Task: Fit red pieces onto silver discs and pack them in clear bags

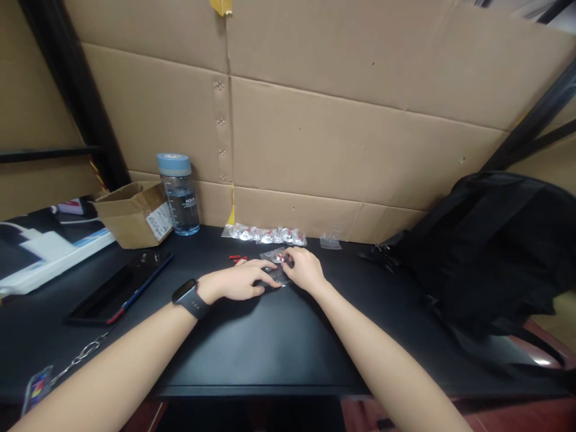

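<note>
My right hand [303, 268] is closed in a pinch on a small silver disc [278, 258] with a bit of red on it. Clear plastic surrounds the disc, and the fingertips partly hide it. Beside it my left hand [240, 281] has its fingers apart, their tips resting at the edge of a clear plastic bag [282, 277] on the black table [270, 348]. Small red pieces [236, 258] lie just behind the left hand. Along the cardboard wall runs a row of bagged silver discs [267, 234] with red parts.
More clear plastic bags [331, 241] lie right of the row. On the left are a water bottle [179, 195], a cardboard box [134, 216], a dark tablet [119, 288] and a power strip [58, 258]. A black backpack [490, 252] fills the right side.
</note>
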`<state>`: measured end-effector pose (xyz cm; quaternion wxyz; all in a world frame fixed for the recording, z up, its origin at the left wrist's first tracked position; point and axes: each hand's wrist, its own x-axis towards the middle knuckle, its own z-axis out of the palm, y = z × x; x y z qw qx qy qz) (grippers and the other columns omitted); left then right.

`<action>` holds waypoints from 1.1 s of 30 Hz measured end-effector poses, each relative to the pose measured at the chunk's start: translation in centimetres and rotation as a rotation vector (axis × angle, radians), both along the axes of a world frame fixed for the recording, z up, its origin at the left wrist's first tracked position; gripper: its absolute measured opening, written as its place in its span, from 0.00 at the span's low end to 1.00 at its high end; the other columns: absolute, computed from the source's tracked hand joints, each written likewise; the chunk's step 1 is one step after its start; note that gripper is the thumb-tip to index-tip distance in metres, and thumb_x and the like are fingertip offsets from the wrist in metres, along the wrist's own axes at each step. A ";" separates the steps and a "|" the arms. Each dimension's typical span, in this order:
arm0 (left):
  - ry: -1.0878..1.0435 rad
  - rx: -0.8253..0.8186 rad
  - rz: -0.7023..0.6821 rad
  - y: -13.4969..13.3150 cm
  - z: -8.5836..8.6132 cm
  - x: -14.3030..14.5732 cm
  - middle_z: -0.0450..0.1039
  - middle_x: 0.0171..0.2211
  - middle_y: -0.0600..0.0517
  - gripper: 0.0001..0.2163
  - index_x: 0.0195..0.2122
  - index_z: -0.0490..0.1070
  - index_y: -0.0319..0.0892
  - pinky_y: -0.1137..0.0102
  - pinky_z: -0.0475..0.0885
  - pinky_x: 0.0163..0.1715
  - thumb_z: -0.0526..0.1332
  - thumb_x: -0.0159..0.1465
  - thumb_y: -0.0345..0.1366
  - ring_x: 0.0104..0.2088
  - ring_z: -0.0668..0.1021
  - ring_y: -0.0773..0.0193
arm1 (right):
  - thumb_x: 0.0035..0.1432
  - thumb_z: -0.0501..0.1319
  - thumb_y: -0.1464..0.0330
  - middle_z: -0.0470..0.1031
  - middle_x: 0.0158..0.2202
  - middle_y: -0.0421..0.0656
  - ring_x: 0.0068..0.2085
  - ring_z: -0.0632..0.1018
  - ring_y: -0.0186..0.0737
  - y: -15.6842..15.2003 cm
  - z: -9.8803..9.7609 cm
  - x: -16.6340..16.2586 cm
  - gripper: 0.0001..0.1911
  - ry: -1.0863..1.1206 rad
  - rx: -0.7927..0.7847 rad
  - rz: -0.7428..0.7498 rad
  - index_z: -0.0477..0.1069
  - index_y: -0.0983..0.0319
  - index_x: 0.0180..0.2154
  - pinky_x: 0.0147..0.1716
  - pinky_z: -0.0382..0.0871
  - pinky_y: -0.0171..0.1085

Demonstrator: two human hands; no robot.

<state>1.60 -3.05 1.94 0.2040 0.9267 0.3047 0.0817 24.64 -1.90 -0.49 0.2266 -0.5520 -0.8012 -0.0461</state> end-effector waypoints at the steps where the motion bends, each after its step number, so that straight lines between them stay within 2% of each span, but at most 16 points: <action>1: -0.006 -0.002 -0.005 0.0 0.1 -0.1 0.62 0.69 0.54 0.21 0.54 0.78 0.62 0.51 0.59 0.66 0.62 0.62 0.31 0.68 0.66 0.50 | 0.63 0.64 0.65 0.78 0.40 0.45 0.41 0.77 0.44 -0.1 0.1 0.0 0.06 0.007 0.003 -0.013 0.75 0.57 0.43 0.39 0.67 0.38; 3: -0.020 -0.001 -0.012 -0.1 0.6 -0.2 0.65 0.67 0.54 0.18 0.52 0.79 0.59 0.53 0.60 0.65 0.62 0.63 0.33 0.66 0.67 0.51 | 0.62 0.65 0.65 0.77 0.41 0.46 0.42 0.77 0.44 -0.3 0.4 0.2 0.08 0.037 -0.013 0.029 0.75 0.58 0.44 0.41 0.68 0.38; 5: -0.041 -0.004 0.006 -0.2 1.1 -0.2 0.71 0.61 0.51 0.14 0.51 0.78 0.55 0.56 0.64 0.62 0.61 0.65 0.37 0.61 0.73 0.52 | 0.60 0.68 0.63 0.76 0.44 0.46 0.45 0.77 0.44 -0.3 0.9 1.1 0.13 0.092 -0.073 0.183 0.76 0.58 0.47 0.45 0.69 0.39; 7: -0.060 -0.015 0.047 -0.3 1.5 -0.2 0.77 0.52 0.49 0.13 0.51 0.74 0.50 0.59 0.68 0.56 0.59 0.68 0.43 0.51 0.79 0.54 | 0.59 0.70 0.61 0.75 0.47 0.46 0.47 0.76 0.43 -0.2 1.3 2.4 0.17 0.162 -0.152 0.363 0.76 0.57 0.49 0.49 0.69 0.40; 9: -0.077 -0.019 0.083 -0.2 1.6 -0.3 0.78 0.49 0.50 0.14 0.53 0.70 0.49 0.60 0.69 0.52 0.56 0.70 0.44 0.46 0.80 0.55 | 0.63 0.66 0.61 0.75 0.47 0.46 0.47 0.77 0.42 0.1 1.5 3.5 0.13 0.229 -0.211 0.445 0.78 0.57 0.49 0.50 0.70 0.41; 10: -0.082 -0.013 0.091 -0.1 1.5 -0.3 0.78 0.50 0.50 0.14 0.54 0.69 0.49 0.60 0.68 0.53 0.55 0.70 0.42 0.47 0.79 0.55 | 0.66 0.63 0.63 0.76 0.46 0.47 0.46 0.77 0.42 0.3 1.5 3.9 0.12 0.251 -0.228 0.459 0.78 0.58 0.49 0.51 0.70 0.41; 13: -0.080 0.059 0.104 0.2 0.7 -0.2 0.75 0.55 0.49 0.21 0.60 0.65 0.51 0.58 0.64 0.56 0.57 0.64 0.34 0.52 0.77 0.53 | 0.69 0.58 0.71 0.76 0.47 0.47 0.49 0.76 0.43 0.7 1.4 4.3 0.13 0.220 -0.237 0.450 0.79 0.57 0.49 0.54 0.68 0.44; 15: -0.056 0.118 0.126 0.3 0.1 0.0 0.74 0.55 0.47 0.28 0.63 0.63 0.50 0.57 0.63 0.57 0.58 0.60 0.31 0.54 0.75 0.51 | 0.65 0.56 0.78 0.76 0.50 0.46 0.53 0.74 0.44 0.9 1.2 4.1 0.21 0.140 -0.226 0.426 0.78 0.54 0.52 0.57 0.65 0.47; 18: -0.006 0.178 0.163 0.4 -0.5 0.3 0.72 0.56 0.44 0.28 0.62 0.66 0.49 0.56 0.64 0.54 0.57 0.60 0.30 0.54 0.74 0.48 | 0.61 0.55 0.83 0.74 0.52 0.45 0.55 0.71 0.46 0.7 0.7 3.6 0.30 0.052 -0.190 0.383 0.76 0.49 0.56 0.57 0.63 0.50; 22: 0.022 0.223 0.188 0.3 -0.7 0.6 0.68 0.59 0.45 0.24 0.60 0.70 0.52 0.54 0.64 0.54 0.57 0.63 0.34 0.56 0.72 0.46 | 0.63 0.63 0.75 0.71 0.51 0.47 0.54 0.70 0.49 0.5 0.2 3.0 0.18 0.024 -0.128 0.336 0.79 0.51 0.50 0.54 0.63 0.50; 25: -0.006 0.251 0.205 0.2 -0.6 0.6 0.71 0.58 0.46 0.20 0.57 0.72 0.52 0.54 0.63 0.54 0.59 0.63 0.35 0.56 0.72 0.46 | 0.63 0.65 0.70 0.72 0.51 0.47 0.55 0.70 0.50 0.5 0.1 2.6 0.10 0.031 -0.122 0.337 0.80 0.54 0.46 0.54 0.63 0.51; 29: -0.098 0.232 0.193 0.4 -0.4 0.7 0.78 0.50 0.49 0.11 0.48 0.75 0.49 0.58 0.62 0.53 0.61 0.65 0.41 0.51 0.77 0.51 | 0.65 0.65 0.66 0.76 0.48 0.46 0.52 0.74 0.47 0.5 0.4 2.5 0.06 0.149 -0.158 0.371 0.80 0.56 0.42 0.55 0.64 0.49; 31: -0.163 0.187 0.218 0.6 -0.2 0.6 0.81 0.43 0.52 0.10 0.47 0.75 0.49 0.61 0.63 0.51 0.60 0.67 0.42 0.45 0.80 0.56 | 0.66 0.63 0.65 0.79 0.44 0.45 0.46 0.77 0.43 0.3 0.7 2.6 0.07 0.251 -0.213 0.389 0.80 0.58 0.40 0.51 0.67 0.43; 33: -0.245 0.146 0.271 0.7 -0.2 0.5 0.81 0.36 0.54 0.11 0.50 0.72 0.48 0.64 0.66 0.48 0.59 0.68 0.40 0.38 0.81 0.59 | 0.67 0.61 0.65 0.80 0.37 0.42 0.38 0.78 0.39 0.1 0.8 2.7 0.08 0.348 -0.279 0.386 0.78 0.60 0.39 0.43 0.69 0.38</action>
